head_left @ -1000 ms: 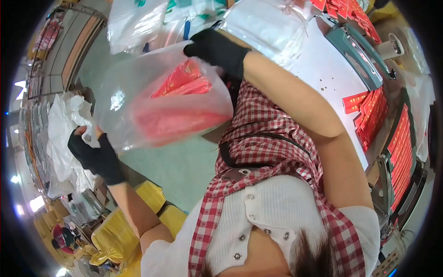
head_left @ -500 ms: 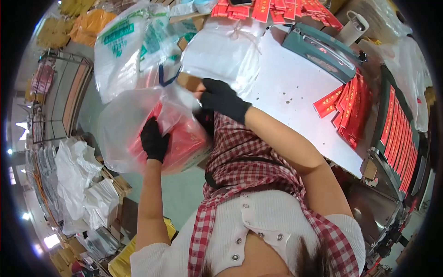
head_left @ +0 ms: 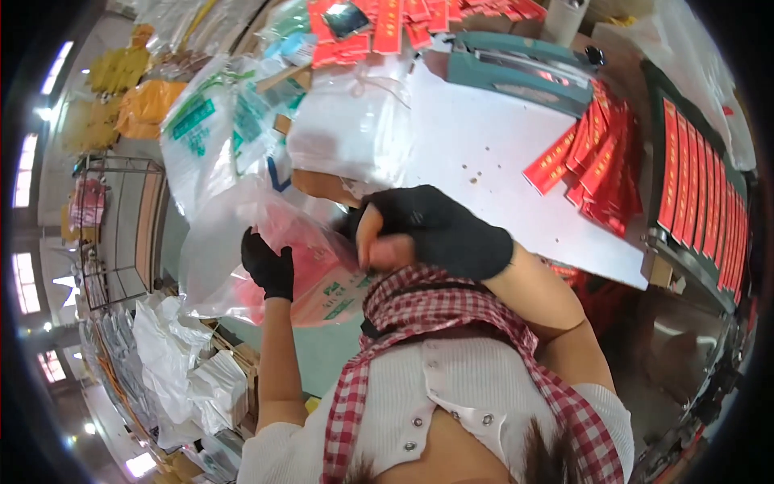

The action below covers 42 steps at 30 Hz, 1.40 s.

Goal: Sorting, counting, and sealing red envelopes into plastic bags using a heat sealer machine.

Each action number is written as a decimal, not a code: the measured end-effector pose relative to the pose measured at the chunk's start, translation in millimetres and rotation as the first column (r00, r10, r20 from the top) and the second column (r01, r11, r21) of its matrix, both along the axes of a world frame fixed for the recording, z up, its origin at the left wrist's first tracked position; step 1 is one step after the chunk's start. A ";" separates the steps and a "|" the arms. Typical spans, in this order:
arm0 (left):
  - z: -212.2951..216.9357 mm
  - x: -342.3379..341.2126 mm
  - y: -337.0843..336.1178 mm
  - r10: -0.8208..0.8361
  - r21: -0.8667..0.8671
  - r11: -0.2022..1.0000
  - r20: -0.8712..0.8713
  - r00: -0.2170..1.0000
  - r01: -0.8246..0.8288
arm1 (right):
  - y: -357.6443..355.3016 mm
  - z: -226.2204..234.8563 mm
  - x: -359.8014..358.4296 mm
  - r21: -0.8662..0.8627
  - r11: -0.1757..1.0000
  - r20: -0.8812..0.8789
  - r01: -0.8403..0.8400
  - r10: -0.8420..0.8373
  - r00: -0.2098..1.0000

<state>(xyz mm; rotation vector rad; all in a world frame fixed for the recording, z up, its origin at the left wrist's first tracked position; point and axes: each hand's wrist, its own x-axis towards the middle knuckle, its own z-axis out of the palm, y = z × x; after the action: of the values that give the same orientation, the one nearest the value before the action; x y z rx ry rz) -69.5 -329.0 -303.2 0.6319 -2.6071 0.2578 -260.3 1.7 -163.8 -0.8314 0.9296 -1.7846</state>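
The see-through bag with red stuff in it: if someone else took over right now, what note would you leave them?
Left hand, black glove: gripping the clear plastic bag at its side, held up off the white table.
Right hand, black glove: pinching the bag's near edge.
The bag holds red packets; whether its mouth is shut cannot be told.
More red packets lie in a pile on the table and in rows on the right.
Done: packets are in the bag.
Left: the bag is not yet set down.
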 end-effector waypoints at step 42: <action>19.0 -76.2 206.0 -0.496 0.590 0.572 -0.305 0.813 0.570 | -19.9 43.7 -18.3 -0.766 0.597 -0.205 0.238 -0.578 0.790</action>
<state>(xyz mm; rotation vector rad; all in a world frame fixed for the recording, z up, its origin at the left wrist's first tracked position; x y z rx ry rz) -145.7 -123.0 -284.2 0.0023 -2.5946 -0.9193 -278.6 -18.2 -120.0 -1.6854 0.7238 -2.5084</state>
